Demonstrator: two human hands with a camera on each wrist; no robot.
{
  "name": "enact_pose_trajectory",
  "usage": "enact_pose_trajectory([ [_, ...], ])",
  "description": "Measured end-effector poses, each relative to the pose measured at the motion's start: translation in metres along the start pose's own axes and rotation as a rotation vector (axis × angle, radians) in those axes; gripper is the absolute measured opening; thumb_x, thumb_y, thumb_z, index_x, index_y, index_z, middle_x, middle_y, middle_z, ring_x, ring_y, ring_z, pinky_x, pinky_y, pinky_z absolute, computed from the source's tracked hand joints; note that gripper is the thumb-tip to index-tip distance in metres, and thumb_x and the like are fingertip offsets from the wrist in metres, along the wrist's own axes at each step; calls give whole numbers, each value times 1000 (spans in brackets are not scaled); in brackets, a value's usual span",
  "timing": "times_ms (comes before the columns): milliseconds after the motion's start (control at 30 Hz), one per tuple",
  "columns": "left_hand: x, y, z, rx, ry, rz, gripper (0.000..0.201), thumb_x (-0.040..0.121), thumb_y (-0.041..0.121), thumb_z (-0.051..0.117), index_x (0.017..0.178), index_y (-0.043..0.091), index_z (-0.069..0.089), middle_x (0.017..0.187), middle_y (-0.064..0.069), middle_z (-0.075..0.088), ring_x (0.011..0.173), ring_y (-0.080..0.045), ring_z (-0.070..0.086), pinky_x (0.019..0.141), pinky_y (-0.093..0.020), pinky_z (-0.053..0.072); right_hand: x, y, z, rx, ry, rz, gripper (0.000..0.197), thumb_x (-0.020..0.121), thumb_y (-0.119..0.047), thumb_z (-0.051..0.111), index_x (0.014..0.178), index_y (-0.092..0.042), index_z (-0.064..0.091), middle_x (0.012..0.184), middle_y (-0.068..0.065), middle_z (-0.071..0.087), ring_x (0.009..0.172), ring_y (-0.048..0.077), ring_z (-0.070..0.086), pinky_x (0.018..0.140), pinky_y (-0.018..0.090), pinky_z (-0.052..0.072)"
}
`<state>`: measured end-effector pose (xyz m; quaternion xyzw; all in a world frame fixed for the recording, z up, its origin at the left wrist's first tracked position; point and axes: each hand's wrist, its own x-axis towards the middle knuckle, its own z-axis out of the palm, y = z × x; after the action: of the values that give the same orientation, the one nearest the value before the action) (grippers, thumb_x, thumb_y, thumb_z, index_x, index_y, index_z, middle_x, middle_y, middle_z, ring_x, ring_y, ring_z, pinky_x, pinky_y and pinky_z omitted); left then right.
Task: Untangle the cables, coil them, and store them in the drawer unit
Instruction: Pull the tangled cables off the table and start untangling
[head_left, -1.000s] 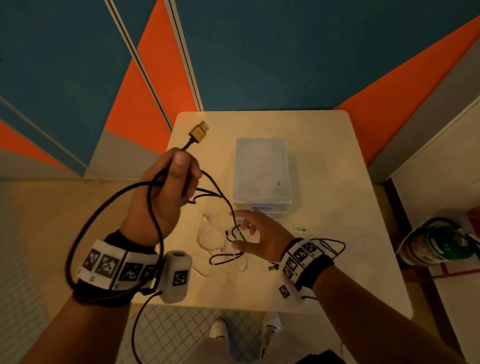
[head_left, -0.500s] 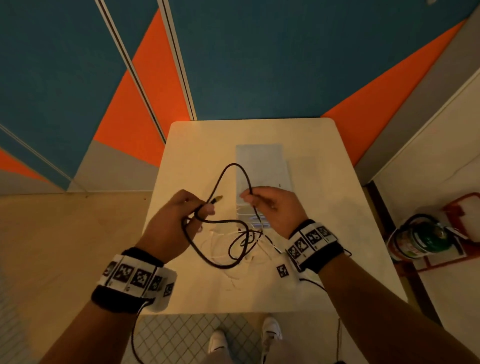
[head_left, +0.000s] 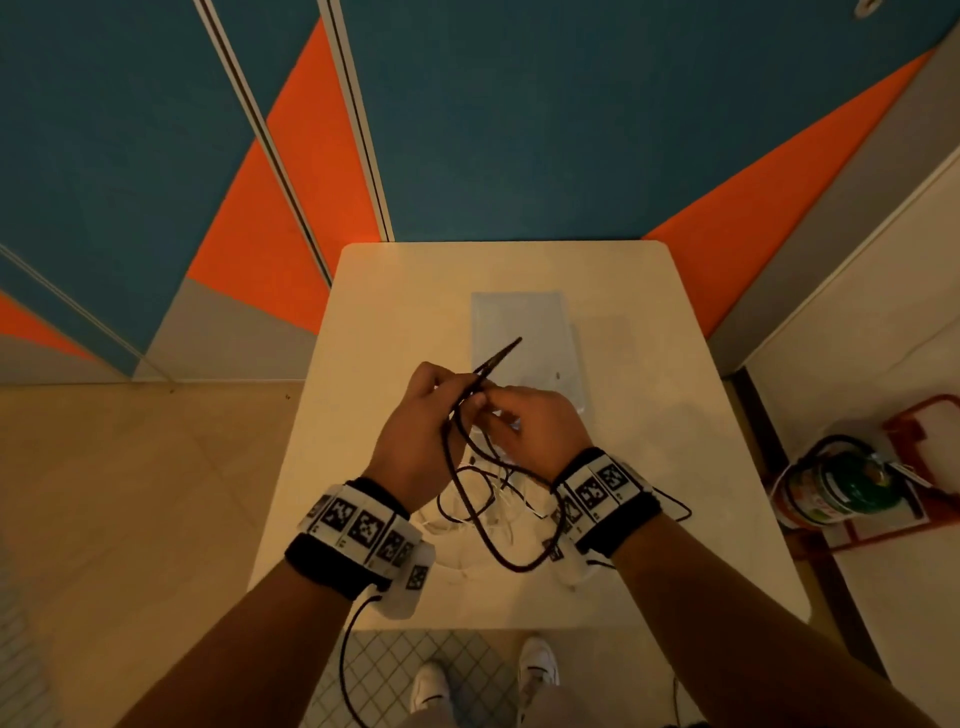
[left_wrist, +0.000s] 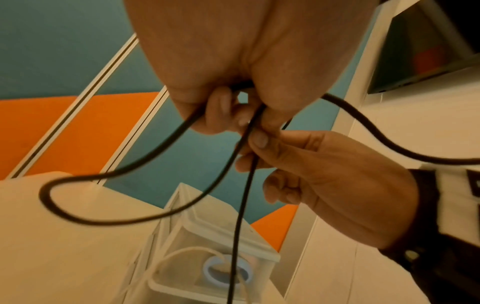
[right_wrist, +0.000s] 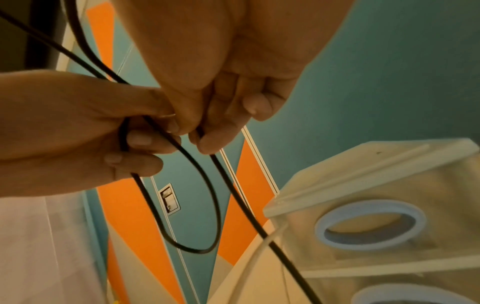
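Observation:
My two hands meet above the white table (head_left: 675, 415), both pinching a black cable (head_left: 470, 499). My left hand (head_left: 421, 436) holds several strands together; a narrow folded loop (head_left: 501, 356) sticks up past its fingers. Right beside it, my right hand (head_left: 535, 431) pinches the same cable (right_wrist: 221, 170) between thumb and fingers. Loops of the cable (left_wrist: 124, 170) hang down under both wrists. White cables (head_left: 498, 514) lie tangled on the table below. The translucent drawer unit (head_left: 522, 332) stands just beyond my hands, its drawers with blue ring handles (right_wrist: 369, 224) facing me.
The table stands against a blue and orange wall (head_left: 519, 130). A green fire extinguisher (head_left: 841, 491) in a red stand sits on the floor to the right. My white shoes (head_left: 537, 670) show below the table's near edge.
Both hands have come together from apart. The wide loop held between them has closed into a narrow fold at my left fingers. One second ago my left hand was raised high with the plug end.

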<state>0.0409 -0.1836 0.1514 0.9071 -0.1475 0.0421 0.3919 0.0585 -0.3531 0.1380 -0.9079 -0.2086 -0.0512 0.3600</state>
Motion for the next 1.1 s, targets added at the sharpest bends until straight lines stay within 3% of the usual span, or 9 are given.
enact_pose_trajectory([
  [133,11,11,-11,-182,235,43,19,105,11,48,105,19,66,101,-14,60,96,-12,60,87,-23,47,-4,19,30,-63,-212,185,22,91,-42,59,93,-25,72,90,-1,74,81,19,67,76,31,53],
  [233,18,24,-28,-389,273,-14,21,103,17,48,96,30,62,94,-16,60,89,-18,59,82,-30,48,-19,46,66,-126,-415,267,20,91,-38,55,90,-23,68,92,-2,72,90,20,67,84,33,51],
  [333,20,35,-51,-380,339,73,23,108,4,38,95,3,57,86,-17,55,78,-1,52,76,-14,41,-31,60,72,-46,-367,365,16,93,-36,56,90,-24,64,91,-3,69,87,18,64,81,28,48],
  [500,12,26,-76,-319,460,71,22,109,19,35,97,14,53,88,1,56,67,-11,48,65,-30,40,-28,56,61,-56,-245,286,23,99,-35,51,107,-17,64,100,2,69,89,19,63,84,32,51],
  [633,3,39,-88,-374,559,102,23,110,14,33,99,16,53,85,-5,55,57,-20,43,53,-25,38,-21,62,58,76,-196,190,21,94,-17,58,113,-21,66,110,-9,65,99,9,61,90,20,48],
  [733,-3,38,-88,-362,561,118,24,110,16,33,99,25,52,78,3,49,56,-16,42,50,-26,37,-24,72,61,45,-160,168,39,89,-11,60,123,-30,64,116,-10,59,100,6,57,91,17,46],
  [867,-13,23,-77,-185,473,115,21,107,14,35,99,25,51,84,15,53,74,2,52,69,-14,39,-36,75,64,202,-118,174,59,80,4,60,128,-32,60,119,-15,47,83,-4,52,83,12,49],
  [1000,-18,3,-70,-179,397,31,21,107,15,44,93,12,58,78,24,59,73,8,54,68,-7,38,-45,81,69,43,-195,305,43,80,-6,68,118,-26,64,132,-4,46,92,13,61,87,30,55],
  [1100,-19,-1,-68,-194,331,-28,25,103,18,54,81,9,62,68,4,61,63,-2,55,62,-9,39,-48,85,68,-98,-255,346,22,86,-31,70,107,-26,71,118,-2,59,92,16,62,86,33,54],
])
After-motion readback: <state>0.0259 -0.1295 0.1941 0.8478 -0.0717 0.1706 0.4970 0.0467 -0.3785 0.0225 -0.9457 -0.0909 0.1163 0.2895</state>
